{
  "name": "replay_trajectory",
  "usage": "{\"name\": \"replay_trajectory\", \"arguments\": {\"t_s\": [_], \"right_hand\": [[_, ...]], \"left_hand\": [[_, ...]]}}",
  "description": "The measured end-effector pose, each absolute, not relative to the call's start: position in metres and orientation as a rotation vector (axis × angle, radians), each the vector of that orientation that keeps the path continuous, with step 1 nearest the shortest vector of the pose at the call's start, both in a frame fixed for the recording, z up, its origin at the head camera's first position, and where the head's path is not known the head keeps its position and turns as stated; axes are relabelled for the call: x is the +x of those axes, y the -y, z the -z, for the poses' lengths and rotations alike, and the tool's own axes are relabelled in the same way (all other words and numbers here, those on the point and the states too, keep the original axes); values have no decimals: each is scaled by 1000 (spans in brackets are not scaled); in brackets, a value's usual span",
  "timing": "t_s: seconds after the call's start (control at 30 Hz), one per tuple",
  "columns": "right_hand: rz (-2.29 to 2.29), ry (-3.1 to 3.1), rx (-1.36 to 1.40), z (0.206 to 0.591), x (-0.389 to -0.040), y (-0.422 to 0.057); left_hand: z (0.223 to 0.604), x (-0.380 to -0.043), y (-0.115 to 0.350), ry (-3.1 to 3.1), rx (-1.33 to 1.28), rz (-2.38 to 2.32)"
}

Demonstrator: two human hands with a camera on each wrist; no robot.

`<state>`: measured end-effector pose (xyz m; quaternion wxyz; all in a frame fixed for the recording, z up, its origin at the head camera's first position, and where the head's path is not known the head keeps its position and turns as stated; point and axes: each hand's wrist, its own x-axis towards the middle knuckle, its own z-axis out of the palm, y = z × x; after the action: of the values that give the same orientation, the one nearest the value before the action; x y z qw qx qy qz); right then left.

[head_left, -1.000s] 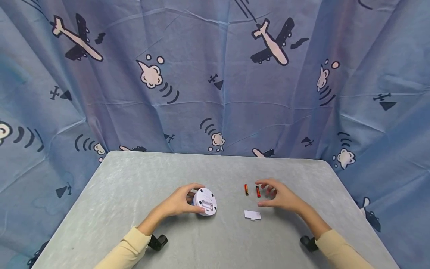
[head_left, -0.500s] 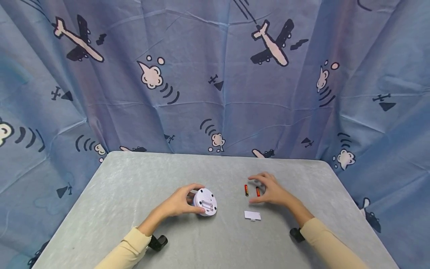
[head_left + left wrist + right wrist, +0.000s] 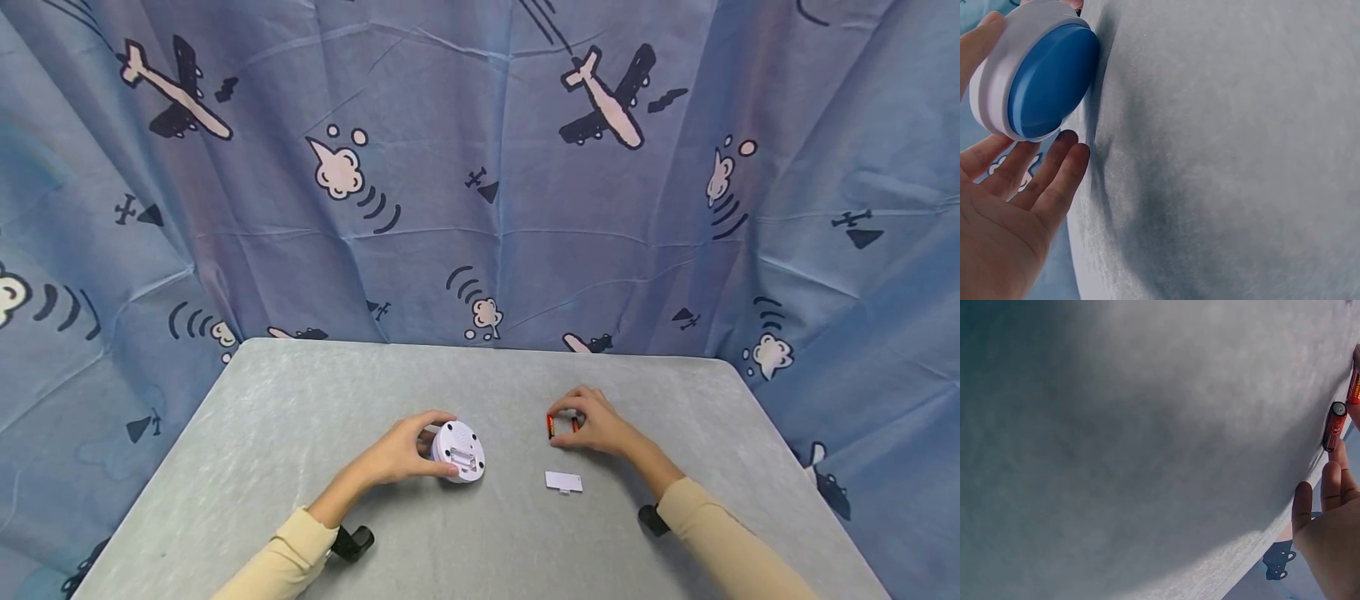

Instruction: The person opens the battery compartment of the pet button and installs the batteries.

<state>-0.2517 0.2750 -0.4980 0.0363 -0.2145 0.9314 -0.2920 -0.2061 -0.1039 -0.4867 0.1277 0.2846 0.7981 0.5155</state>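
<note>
My left hand (image 3: 397,452) grips a round white device (image 3: 465,437) by its rim, thumb and fingers on opposite sides. Its base faces up toward the head camera, showing several dark feet and an uncovered battery slot. In the left wrist view, a blue dome (image 3: 1054,78) forms its other face. My right hand (image 3: 600,425) pinches a red battery (image 3: 551,427) end to end between thumb and forefinger, low over the table. A second red battery (image 3: 575,424) lies just under that hand, partly hidden by it; the right wrist view shows both, this battery (image 3: 1334,427) nearer the camera.
A small white battery cover (image 3: 564,482) with a tab lies on the grey table (image 3: 480,550), nearer me than the batteries. Behind the table's far edge hangs a blue curtain (image 3: 420,292) printed with planes. Black cameras sit on both wrists.
My right hand has moved left, over the right-hand battery, and its thumb and forefinger have closed on the ends of the left-hand one. My left hand holds the device as before.
</note>
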Motion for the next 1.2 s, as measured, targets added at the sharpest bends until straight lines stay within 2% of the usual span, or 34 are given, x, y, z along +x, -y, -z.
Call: {"name": "replay_trajectory", "arguments": {"t_s": [0.33, 0.6, 1.2], "right_hand": [[1130, -2843, -782, 494, -245, -282], [1238, -2854, -724, 488, -228, -285], [1358, -2716, -830, 492, -222, -240]], "left_hand": [[487, -203, 107, -2323, 825, -1511], [487, -199, 117, -2343, 825, -1477], [486, -194, 128, -2325, 846, -1430]]}}
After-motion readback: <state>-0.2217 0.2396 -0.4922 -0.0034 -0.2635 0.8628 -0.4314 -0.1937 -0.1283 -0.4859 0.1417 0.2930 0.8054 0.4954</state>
